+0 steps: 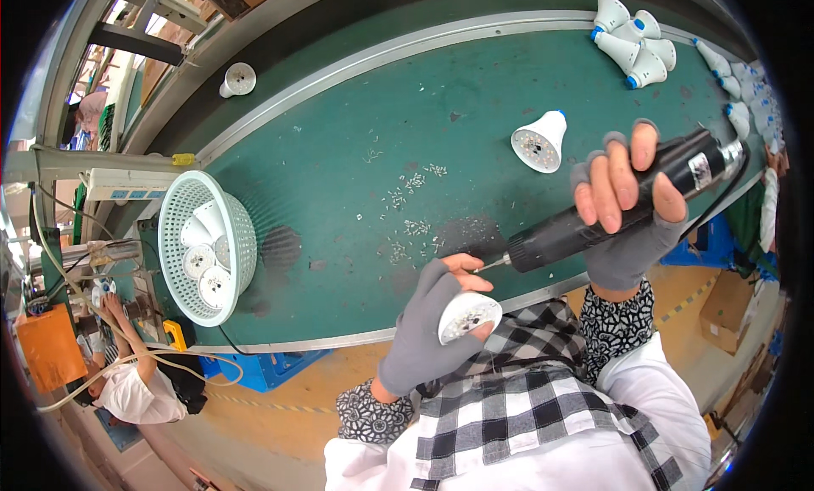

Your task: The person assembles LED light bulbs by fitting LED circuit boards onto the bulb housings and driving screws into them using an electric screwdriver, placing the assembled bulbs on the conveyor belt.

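Note:
My left hand (421,331), in a grey fingerless glove, is closed round a white LED bulb (459,306) with its round chip board facing up. Its index finger and another fingertip reach to the bit of a black electric screwdriver (553,239); whether they pinch a tiny part there I cannot tell. My right hand (626,224), gloved alike, wraps the screwdriver's body from the right, so the bit points left and slightly down. Beyond the bit, small silvery pieces like screws (415,228) lie scattered on the green worktop (331,211). One more bulb (538,143) rests on its side past the screwdriver.
A pale green basket (248,237) with several bulbs stands at the left. White bulb housings (632,46) cluster at the far right, with more along the right edge. A lone bulb (239,79) sits beyond the metal rail. Another person (140,389) works at the lower left.

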Demonstrator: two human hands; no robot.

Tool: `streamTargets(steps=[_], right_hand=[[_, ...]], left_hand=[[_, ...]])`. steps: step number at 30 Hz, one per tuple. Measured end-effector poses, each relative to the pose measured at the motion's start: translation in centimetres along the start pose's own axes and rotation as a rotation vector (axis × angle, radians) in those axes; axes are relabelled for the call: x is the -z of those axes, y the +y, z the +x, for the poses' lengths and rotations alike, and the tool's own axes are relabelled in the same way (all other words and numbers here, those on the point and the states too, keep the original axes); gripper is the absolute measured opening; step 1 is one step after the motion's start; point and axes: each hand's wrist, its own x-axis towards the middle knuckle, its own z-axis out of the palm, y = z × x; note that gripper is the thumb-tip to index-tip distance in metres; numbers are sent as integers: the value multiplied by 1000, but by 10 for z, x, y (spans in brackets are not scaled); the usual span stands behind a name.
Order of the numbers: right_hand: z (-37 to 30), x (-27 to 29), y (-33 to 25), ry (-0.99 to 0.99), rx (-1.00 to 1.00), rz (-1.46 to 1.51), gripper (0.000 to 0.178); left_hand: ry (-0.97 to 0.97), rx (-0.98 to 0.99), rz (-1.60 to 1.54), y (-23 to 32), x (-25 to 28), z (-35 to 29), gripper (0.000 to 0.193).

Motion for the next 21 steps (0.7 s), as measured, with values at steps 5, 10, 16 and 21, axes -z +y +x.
streamTargets(steps=[5,10,16,21], right_hand=[[-17,-19,-11,209,227,-11,21],[-40,-36,-11,138,235,-93,29],[-52,-41,-4,58,234,-169,42],[-57,-44,-4,56,165,-248,42]], left_hand=[[288,386,-591,2,-13,-3,38],[421,424,-637,1,-22,0,38],[443,364,-533,3,-24,-1,35],[458,314,-445,1,-26,-4,33]])
